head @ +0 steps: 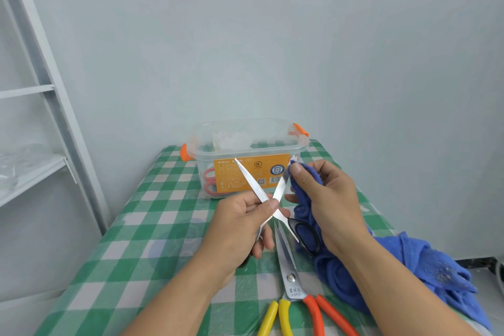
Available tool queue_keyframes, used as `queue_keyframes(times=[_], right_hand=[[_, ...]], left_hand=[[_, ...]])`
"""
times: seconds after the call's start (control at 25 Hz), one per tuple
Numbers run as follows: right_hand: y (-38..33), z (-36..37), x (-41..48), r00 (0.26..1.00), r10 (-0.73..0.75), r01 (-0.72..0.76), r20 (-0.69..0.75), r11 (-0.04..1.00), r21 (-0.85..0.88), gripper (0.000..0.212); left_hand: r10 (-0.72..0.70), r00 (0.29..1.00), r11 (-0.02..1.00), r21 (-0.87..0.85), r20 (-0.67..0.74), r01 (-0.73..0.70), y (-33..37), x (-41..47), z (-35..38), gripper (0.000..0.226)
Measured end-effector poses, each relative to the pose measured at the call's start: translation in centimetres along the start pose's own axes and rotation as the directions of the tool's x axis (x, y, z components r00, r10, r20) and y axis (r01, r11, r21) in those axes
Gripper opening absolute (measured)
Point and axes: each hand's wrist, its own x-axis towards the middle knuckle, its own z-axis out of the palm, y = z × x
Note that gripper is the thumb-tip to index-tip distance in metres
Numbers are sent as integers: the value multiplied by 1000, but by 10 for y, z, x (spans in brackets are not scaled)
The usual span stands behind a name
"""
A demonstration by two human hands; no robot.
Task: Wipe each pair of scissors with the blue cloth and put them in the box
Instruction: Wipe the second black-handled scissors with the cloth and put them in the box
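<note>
Orange-handled scissors, blue cloth on black scissors

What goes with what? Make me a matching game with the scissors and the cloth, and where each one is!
Things
1. black-handled scissors
2. pink scissors
3. orange-handled scissors
4. blue cloth

Places
A. inside the clear box
B. lying untouched on the checked table
C. held up, blades open, by the left hand
D. pinched by the right hand against a blade

Pairs: 1-C, 2-A, 3-B, 4-D
</note>
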Motion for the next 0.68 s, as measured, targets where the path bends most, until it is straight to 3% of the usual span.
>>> queue_keyframes(times=[0.36,0.68], right_hand=[[-3,1,4,999,36,-34,-20,995,91,36],[-7,1,4,996,10,-8,-84,1000,23,17]], left_hand=[[40,999,995,88,31,-42,6,-3,1,15],[29,997,992,120,70,-37,4,-4,1,22]])
